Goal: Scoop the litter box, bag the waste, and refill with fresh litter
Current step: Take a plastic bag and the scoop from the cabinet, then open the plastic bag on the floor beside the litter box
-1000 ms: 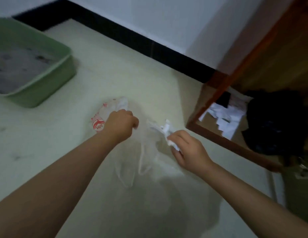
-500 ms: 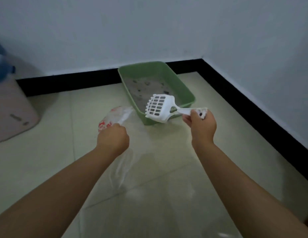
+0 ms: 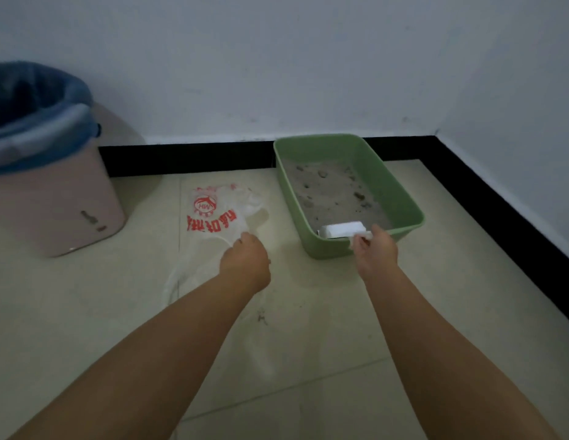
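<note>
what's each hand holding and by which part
Right hand holds the white litter scoop by its handle; left hand pinches the clear plastic bag at its near edge.

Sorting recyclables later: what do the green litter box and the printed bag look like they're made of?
Green litter box: apparently moulded plastic, smooth matte walls, rolled rim. Printed bag: thin clear plastic film, crinkled and see-through, red print.

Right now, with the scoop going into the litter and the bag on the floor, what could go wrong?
The plastic bag lies flat and looks closed, held only by the left hand; waste carried across may drop on the floor tiles.
The right hand holds the scoop at the litter box near wall; a hard push could flick litter out.
</note>
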A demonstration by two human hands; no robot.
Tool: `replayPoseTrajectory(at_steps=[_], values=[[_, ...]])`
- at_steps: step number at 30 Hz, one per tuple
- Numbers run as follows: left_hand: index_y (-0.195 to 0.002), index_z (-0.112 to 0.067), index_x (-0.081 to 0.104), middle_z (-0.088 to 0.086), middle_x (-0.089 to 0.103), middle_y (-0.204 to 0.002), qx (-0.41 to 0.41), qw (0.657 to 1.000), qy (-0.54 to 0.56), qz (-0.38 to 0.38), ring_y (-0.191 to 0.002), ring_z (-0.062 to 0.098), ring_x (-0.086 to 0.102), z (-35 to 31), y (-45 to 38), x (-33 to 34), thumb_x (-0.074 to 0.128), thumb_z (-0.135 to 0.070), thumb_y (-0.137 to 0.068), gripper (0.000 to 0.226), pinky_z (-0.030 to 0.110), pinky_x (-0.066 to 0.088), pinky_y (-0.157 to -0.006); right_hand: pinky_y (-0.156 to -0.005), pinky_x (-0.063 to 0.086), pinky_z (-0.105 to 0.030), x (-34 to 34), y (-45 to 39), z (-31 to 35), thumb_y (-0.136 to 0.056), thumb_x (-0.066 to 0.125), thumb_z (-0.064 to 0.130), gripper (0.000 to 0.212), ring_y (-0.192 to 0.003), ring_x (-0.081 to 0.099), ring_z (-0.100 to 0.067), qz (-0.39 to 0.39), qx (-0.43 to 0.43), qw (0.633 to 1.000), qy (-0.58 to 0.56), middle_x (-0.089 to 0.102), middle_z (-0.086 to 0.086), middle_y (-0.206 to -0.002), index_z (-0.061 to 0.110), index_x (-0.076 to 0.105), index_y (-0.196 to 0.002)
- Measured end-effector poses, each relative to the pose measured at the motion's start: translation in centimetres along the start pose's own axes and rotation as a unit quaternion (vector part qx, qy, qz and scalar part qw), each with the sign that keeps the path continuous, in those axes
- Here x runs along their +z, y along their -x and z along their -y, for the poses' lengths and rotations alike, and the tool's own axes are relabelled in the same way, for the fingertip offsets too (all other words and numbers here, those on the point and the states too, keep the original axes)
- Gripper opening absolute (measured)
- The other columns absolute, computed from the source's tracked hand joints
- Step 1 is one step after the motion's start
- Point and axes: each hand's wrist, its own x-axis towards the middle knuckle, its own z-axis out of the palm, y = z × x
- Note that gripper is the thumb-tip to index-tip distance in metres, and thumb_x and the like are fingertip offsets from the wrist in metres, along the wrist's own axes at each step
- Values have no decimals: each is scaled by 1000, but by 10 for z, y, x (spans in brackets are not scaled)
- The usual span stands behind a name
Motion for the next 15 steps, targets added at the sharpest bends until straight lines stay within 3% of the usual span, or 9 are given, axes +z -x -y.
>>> replayPoseTrajectory(at_steps=[1, 4, 7, 8, 9, 11, 12, 13, 15], values=[[-144, -3, 19, 16, 24, -146, 10, 1000, 14, 8, -133, 28, 34, 2, -2, 1, 43, -15, -94, 57, 35, 36, -104, -85, 48, -18, 2, -4, -1, -98, 42, 10, 32, -98, 52, -19, 18, 14, 999, 35, 47, -9, -105, 8, 38, -129], [-150, -14, -1, 14, -4, -156, 35, 999, 3, 41, -145, 29, 6, 7, -2, 7, 43, -14, -94, 71, 39, 23, -113, -104, 36, -34, -3, -11, -8, -96, 44, 18, 48, -127, 42, -27, 41, 38, 973, 224, 41, -13, -135, 9, 30, -141], [-149, -12, 9, 15, 4, -156, 66, 996, -50, 13, -144, 28, 8, -5, 3, 16, 40, -16, -94, 63, 41, 19, -114, -98, 38, -35, -24, -3, -2, -89, 54, 24, 59, -113, 47, -26, 28, -28, 934, 354, 46, -11, -123, 10, 32, -141], [-147, -12, 13, 13, 8, -155, 88, 994, -70, 0, -144, 28, 9, -15, 8, 19, 39, -16, -94, 59, 43, 16, -115, -100, 38, -36, -37, 1, 1, -88, 56, 25, 61, -118, 46, -28, 32, -70, 905, 418, 45, -13, -130, 10, 31, -142], [-146, -13, 18, 12, 11, -155, 117, 989, -94, -9, -143, 27, 10, -27, 14, 22, 38, -17, -94, 56, 45, 13, -115, -103, 36, -36, -53, 8, 6, -89, 55, 25, 62, -125, 42, -30, 30, -112, 845, 522, 42, -14, -137, 9, 29, -143], [-144, -13, 25, 11, 18, -153, 189, 972, -139, -28, -142, 25, 13, -55, 27, 27, 38, -18, -94, 51, 45, 12, -115, -110, 27, -35, -91, 23, 19, -92, 50, 22, 59, -136, 30, -30, 18, -196, 664, 722, 31, -17, -147, 7, 25, -144], [-142, -13, 28, 11, 21, -152, 229, 960, -156, -42, -141, 25, 16, -71, 34, 30, 38, -18, -94, 49, 44, 14, -114, -113, 21, -36, -112, 29, 27, -92, 47, 22, 58, -139, 23, -30, 14, -222, 592, 774, 26, -17, -149, 7, 25, -144], [-141, -13, 31, 11, 23, -151, 270, 947, -168, -55, -141, 25, 17, -89, 40, 33, 37, -20, -95, 47, 43, 15, -114, -115, 16, -37, -137, 36, 35, -93, 45, 23, 57, -142, 16, -29, 1, -237, 542, 806, 21, -16, -151, 9, 24, -144], [-141, -15, 30, 10, 20, -153, 344, 918, -184, -66, -143, 26, 13, -131, 59, 42, 35, -26, -98, 45, 44, 11, -115, -117, 8, -40, -188, 52, 54, -96, 40, 28, 56, -144, 6, -28, -36, -236, 489, 839, 13, -12, -155, 12, 21, -146]])
